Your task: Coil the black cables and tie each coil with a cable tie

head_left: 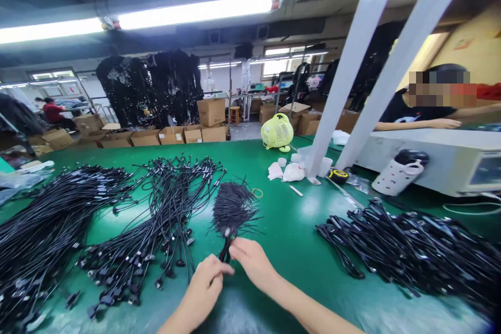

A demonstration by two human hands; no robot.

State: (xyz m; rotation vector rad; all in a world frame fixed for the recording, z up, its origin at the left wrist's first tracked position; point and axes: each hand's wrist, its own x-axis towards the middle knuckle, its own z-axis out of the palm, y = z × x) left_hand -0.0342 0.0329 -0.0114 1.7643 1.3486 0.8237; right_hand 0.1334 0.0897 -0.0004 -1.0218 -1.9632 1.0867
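A folded black cable (pixel 226 249) stands between my two hands near the front middle of the table, with a pale connector at its top end. My right hand (pixel 251 260) closes its fingertips on the cable from the right. On the lower left side, my left hand (pixel 206 283) has its fingers curled in at the cable, and its grip is partly hidden. Just beyond lies a heap of thin black ties (pixel 234 203). To the left are loose black cables (pixel 156 219) with connectors at both ends.
A larger cable bundle (pixel 50 219) covers the far left. Coiled black cables (pixel 415 250) lie on the right. A yellow rubber band (pixel 257 193), green fan (pixel 277 131), tape measure (pixel 338 175), white cup (pixel 399 175) and machine (pixel 442 154) stand beyond. A co-worker (pixel 426 99) sits at right.
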